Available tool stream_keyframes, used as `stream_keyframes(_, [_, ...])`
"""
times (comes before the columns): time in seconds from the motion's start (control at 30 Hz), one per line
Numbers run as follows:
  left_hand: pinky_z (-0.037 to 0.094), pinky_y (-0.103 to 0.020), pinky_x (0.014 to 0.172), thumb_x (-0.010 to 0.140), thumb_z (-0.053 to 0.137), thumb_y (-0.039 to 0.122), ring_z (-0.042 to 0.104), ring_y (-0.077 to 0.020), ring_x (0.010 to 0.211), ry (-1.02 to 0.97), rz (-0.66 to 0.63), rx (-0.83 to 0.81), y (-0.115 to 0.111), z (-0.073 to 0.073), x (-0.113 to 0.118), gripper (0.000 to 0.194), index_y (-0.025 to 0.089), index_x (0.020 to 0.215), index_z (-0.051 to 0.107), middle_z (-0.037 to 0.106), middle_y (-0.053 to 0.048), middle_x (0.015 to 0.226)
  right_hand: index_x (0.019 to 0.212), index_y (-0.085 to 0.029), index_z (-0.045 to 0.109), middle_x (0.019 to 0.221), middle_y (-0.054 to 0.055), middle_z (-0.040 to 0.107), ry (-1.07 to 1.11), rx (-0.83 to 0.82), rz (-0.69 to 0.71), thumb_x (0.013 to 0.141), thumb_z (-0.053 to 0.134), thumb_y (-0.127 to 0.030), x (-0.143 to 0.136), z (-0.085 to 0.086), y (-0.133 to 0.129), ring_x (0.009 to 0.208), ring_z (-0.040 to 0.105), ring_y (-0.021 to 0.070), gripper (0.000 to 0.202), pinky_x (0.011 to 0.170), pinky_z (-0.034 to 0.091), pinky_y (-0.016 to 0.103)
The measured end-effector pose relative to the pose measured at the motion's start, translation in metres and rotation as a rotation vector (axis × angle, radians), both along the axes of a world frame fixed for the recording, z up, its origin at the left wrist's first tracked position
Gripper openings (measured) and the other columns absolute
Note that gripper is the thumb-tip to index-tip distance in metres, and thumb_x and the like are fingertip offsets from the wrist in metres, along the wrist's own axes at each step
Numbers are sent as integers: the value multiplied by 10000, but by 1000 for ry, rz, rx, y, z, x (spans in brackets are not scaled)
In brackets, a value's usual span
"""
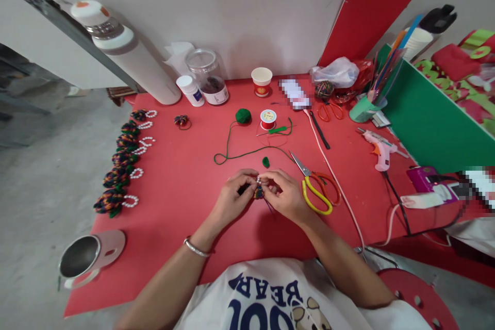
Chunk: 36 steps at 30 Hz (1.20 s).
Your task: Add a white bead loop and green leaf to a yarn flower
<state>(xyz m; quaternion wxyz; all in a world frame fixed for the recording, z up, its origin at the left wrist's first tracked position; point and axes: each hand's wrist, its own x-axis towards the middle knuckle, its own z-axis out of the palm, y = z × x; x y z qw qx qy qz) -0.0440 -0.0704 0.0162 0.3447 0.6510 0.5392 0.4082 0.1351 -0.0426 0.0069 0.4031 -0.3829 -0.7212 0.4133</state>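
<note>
My left hand and my right hand meet over the middle of the red table. Between them both pinch a small multicoloured crocheted piece with a few beads at its top; the fingers hide part of it. Dark yarn hangs below it. Just beyond lies a small green crocheted piece. Green yarn runs loosely from a green yarn ball toward my right hand. Yellow-handled scissors rest beside that hand, overlapping a red-handled pair. A green-handled crochet hook lies by a spool of red thread.
Several multicoloured crocheted pieces with bead loops line the left edge, near a mug. At the back stand a tall flask, a jar and a paper cup. On the right are a glue gun and cables.
</note>
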Motion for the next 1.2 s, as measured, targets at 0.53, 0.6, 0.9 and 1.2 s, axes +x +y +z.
stream_keyframes(0.53, [527, -337, 873, 832, 614, 166, 670, -201, 988, 47, -19, -11, -3, -1, 1, 34, 171, 835, 647, 666, -121, 1139, 1096, -231, 675, 977, 50, 675, 0, -41, 25, 882, 576, -145, 2, 6, 0, 802, 660, 132, 251, 637, 560, 206])
stream_keyframes(0.6, [524, -360, 883, 770, 694, 182, 665, -222, 1006, 106, -44, 39, -4, -3, 1, 165, 176, 925, 639, 658, -127, 1183, 1081, -226, 677, 967, 51, 676, 1, -38, 15, 879, 577, -144, 2, 5, 0, 807, 665, 134, 240, 646, 559, 211])
stream_keyframes(0.9, [507, -387, 949, 817, 639, 147, 656, -242, 1058, -92, -6, 51, -5, -5, 4, 296, 190, 1105, 693, 709, -126, 1123, 1058, -226, 700, 941, 35, 713, 4, -87, -50, 852, 620, -167, 1, 9, 7, 811, 687, 146, 229, 612, 535, 208])
stream_keyframes(1.2, [585, -397, 752, 747, 615, 176, 717, -296, 948, -1229, 8, -582, -2, 0, -4, 340, 151, 1085, 644, 726, -133, 1046, 1067, -177, 729, 1045, 92, 727, -755, 331, -139, 919, 572, -132, 14, 43, 115, 931, 674, 196, 221, 782, 474, 266])
